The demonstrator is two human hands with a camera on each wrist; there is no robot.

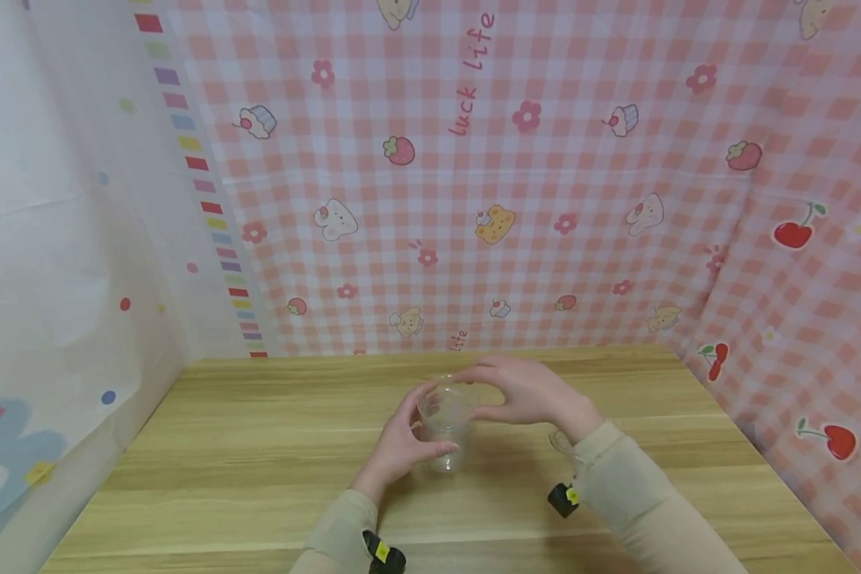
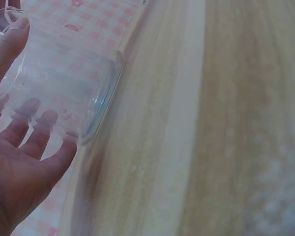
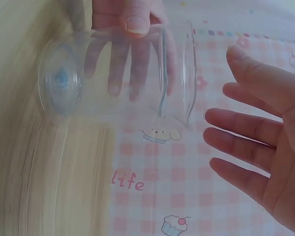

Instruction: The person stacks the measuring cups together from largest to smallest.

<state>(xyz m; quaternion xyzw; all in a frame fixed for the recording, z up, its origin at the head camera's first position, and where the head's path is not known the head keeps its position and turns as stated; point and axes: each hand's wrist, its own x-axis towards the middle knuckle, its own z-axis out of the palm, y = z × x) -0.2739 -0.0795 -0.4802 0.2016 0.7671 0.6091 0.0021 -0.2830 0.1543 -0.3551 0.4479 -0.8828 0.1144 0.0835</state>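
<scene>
A clear cylindrical glass vessel [image 1: 448, 434] stands on the wooden table between the two hands. Two rims, one close above the other, show at its upper end in the right wrist view, where the vessel [image 3: 101, 105] appears lying sideways. My left hand [image 1: 402, 442] grips its side, thumb on the near face and fingers behind, seen through the glass [image 2: 64, 73] in the left wrist view. Beside the rim is my right hand [image 1: 527, 392], its thumb and fingers spread. The right wrist view has that hand [image 3: 270, 128] apart from the rim with nothing held.
Another clear, curved glass piece [image 1: 561, 441] shows on the table by the right sleeve, partly hidden. The wooden table [image 1: 258, 462] ends at a pink checked cloth [image 1: 373, 199] behind. A white printed cloth [image 1: 57, 263] hangs at the left, and cherry-printed cloth at the right.
</scene>
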